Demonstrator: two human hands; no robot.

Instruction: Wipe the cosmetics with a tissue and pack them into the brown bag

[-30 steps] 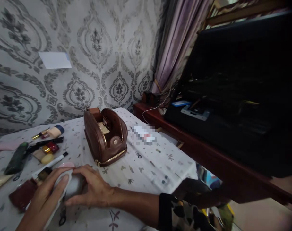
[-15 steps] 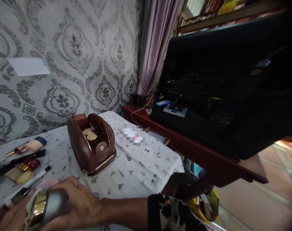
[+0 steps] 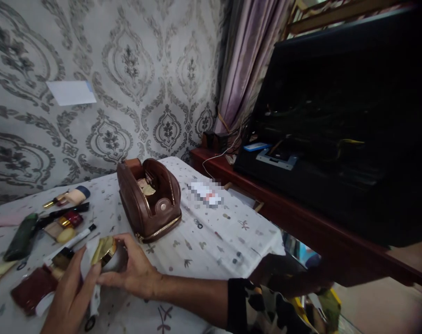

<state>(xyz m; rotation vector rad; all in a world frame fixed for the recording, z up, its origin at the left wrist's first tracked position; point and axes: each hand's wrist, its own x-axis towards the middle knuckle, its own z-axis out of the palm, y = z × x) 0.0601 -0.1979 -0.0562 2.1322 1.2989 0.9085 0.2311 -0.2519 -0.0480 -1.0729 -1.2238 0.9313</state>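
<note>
A rounded jar (image 3: 110,257) with a gold band is held between the two hands. Its pale body is clasped by the right hand (image 3: 137,271), the thumb and fingers being curved around it from the right. By the left hand (image 3: 70,290) a white cloth (image 3: 88,255) is gripped and pressed up against the gold part, with one end hung down below the fingers; whether the jar itself is also touched by those fingers cannot be told. Just beyond the grip, slightly to the right, a brown bag (image 3: 148,204) is stood upright on a patterned tablecloth (image 3: 218,246), its top unzipped and some pale pieces seen inside. Just left of the left hand, a dark red item (image 3: 33,290) is laid. Beyond that hand, a white stick (image 3: 79,240) with a black tip is set at a slant; farther off, a tube (image 3: 78,195) with a dark blue cap is placed among other small items, and a dark green item (image 3: 21,237) is seen farther left. Well to the right of the grip, past the tablecloth, a large black casing (image 3: 329,120) is supported by a red-brown desk (image 3: 301,220).
</note>
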